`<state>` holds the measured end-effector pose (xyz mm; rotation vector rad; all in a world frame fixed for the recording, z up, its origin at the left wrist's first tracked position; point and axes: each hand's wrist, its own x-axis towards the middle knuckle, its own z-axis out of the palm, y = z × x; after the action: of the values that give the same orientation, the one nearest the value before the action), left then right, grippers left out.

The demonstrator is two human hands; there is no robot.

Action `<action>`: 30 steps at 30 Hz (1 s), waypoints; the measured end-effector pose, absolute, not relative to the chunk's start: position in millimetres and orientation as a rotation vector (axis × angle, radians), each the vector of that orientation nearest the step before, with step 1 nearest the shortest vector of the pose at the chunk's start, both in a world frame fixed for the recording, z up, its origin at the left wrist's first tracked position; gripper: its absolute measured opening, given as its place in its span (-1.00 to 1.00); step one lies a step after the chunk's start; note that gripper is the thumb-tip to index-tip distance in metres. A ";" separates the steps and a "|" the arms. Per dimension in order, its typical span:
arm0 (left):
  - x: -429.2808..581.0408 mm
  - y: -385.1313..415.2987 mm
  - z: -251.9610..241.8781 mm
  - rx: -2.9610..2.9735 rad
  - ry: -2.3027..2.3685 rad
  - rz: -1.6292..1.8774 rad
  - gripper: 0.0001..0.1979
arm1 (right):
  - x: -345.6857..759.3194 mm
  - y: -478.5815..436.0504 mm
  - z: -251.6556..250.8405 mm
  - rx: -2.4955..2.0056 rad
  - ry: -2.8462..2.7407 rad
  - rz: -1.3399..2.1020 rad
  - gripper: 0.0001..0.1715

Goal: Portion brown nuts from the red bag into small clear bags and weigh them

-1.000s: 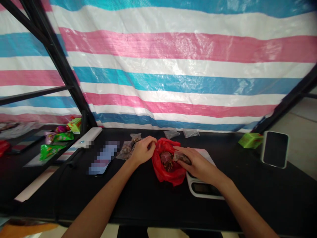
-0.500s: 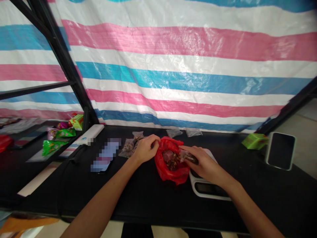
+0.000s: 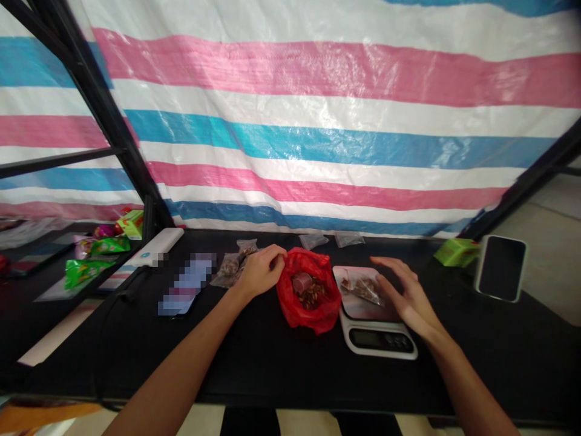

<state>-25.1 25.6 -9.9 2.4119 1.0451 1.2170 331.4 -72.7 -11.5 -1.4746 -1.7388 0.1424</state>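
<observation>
We look down from the head camera at a long black table (image 3: 281,369) with a pale tiled floor (image 3: 540,242) showing at the right. Behind it hangs a pink, white and blue striped tarp (image 3: 318,133), stretched over a black metal frame (image 3: 97,103).

Our left hand (image 3: 261,272) pinches the rim of a red plastic bag (image 3: 308,297), which sits open on the table and holds loose nuts (image 3: 312,297) and a small pink cup (image 3: 302,282). Our right hand (image 3: 408,290) is spread, its fingers (image 3: 381,260) reaching over the far corner of a digital scale (image 3: 376,339). A small clear bag of nuts (image 3: 361,289) lies on the scale's plate, just beside the red plastic bag, and the hand does not seem to hold it.

Left of our left hand lie filled clear packets (image 3: 229,266), and two flat clear bags (image 3: 313,240) sit near the table's far edge. Further left are a white power bank (image 3: 157,248) and green snack packets (image 3: 84,272). A blurred patch (image 3: 186,284) hides a flat object. To the right stand a green box (image 3: 456,252) and an upright phone (image 3: 500,268).

We cannot read the scale's digits or any packet's brand.
</observation>
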 end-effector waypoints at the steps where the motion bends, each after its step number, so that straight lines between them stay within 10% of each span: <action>1: -25.6 26.5 -10.2 2.408 1.058 1.222 -0.81 | 334.9 -71.5 -13.7 -1.474 -1.692 0.120 -0.60; 30: -26.4 28.7 -13.7 2.421 1.085 1.202 -0.81 | 324.4 -79.5 -9.6 -1.500 -1.815 0.105 -0.64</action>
<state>-26.4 28.7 -13.7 2.4212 1.0848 1.2024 324.4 -79.5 -9.6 -1.4996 -1.8149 0.1047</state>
